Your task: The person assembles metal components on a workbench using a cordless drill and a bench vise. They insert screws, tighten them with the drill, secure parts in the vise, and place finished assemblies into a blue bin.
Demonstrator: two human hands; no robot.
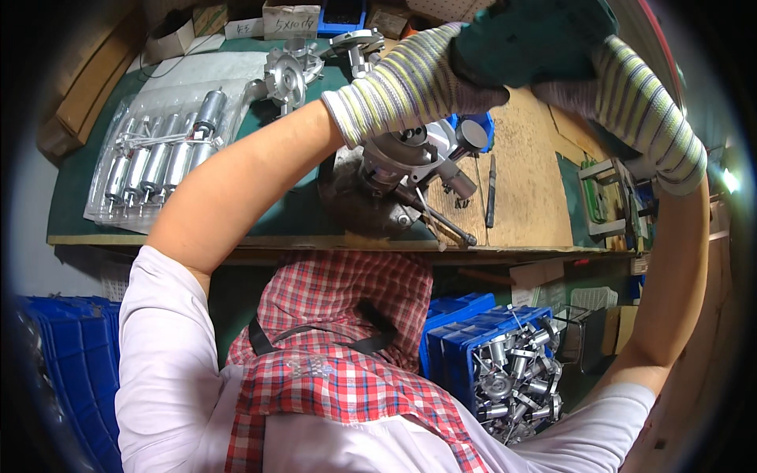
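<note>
My left hand (406,83) and my right hand (650,110) are raised to the top right, close to the camera, in striped knit gloves. Between and over their fingers is a dark green mass (536,39). Whether it is the gloves' coating or a held object, I cannot tell. It hides the fingers. Below the left wrist, a round grey metal housing (394,158) sits on a dark fixture (363,197) at the bench's front. Bare metal castings (285,77) stand beyond my left forearm.
Several silver cylindrical motors (154,158) lie on clear plastic at the left of the bench. A dark pen-like tool (491,193) rests on the wooden board (528,213). Below the bench, a blue crate (453,347) holds many metal parts (516,378); blue crates (79,355) stand at left.
</note>
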